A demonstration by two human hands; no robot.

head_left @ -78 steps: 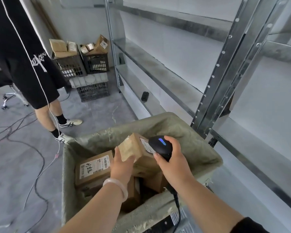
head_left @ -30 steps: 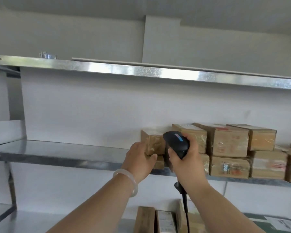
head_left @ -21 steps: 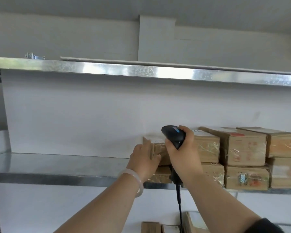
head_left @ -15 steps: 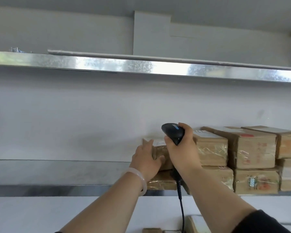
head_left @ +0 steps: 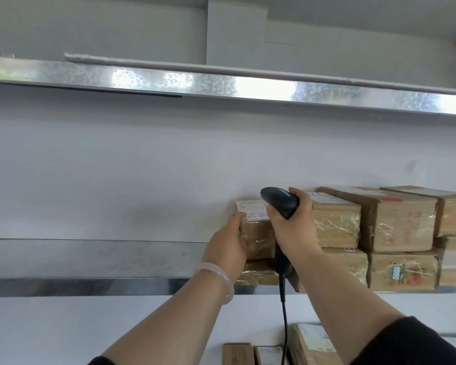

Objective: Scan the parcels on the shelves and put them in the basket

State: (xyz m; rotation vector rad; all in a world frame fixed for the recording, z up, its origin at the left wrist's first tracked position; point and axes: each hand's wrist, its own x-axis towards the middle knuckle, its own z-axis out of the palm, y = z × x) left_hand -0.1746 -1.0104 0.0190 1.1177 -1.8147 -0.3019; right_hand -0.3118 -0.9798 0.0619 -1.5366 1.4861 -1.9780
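Gripping the small parcel (head_left: pixel 257 233) at the stack's left end, your left hand (head_left: pixel 228 247) curls its fingers round the box's left side, thumb on the front. That parcel sits on another box on the metal shelf (head_left: pixel 90 259). At its 3 o'clock, your right hand (head_left: pixel 294 230) wraps the scanner (head_left: pixel 281 202), with the cable (head_left: pixel 284 325) hanging toward 6. Further toward 3 o'clock the shelf holds more parcels (head_left: pixel 395 219) in two layers. Others (head_left: pixel 311 343) stand below at 5 o'clock. Since half a second ago both grips are unchanged and the parcel remains on the stack.
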